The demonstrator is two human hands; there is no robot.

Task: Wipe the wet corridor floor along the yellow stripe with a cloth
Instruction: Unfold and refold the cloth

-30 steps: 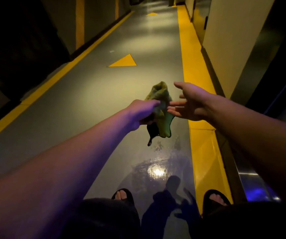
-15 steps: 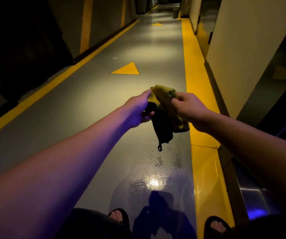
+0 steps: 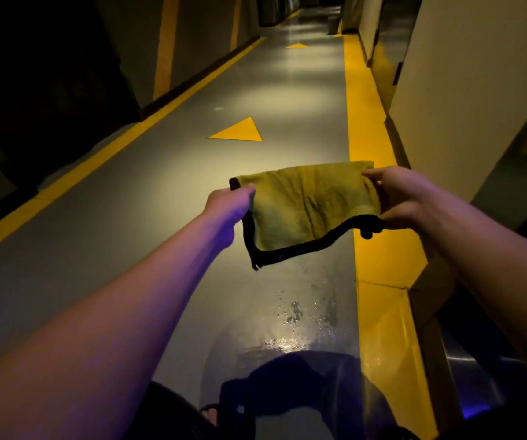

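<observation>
Left hand [image 3: 230, 203] and right hand [image 3: 397, 198] each pinch an end of the yellow, black-edged cloth [image 3: 308, 204], stretched in the air above the grey corridor floor [image 3: 160, 217], beside its right-edge yellow stripe [image 3: 370, 134] and water droplets [image 3: 300, 312].

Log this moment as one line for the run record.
phase: cloth prep | left hand: grips cloth | right hand: pinches cloth | cloth: spread, off floor | wet patch: unwiped
</observation>
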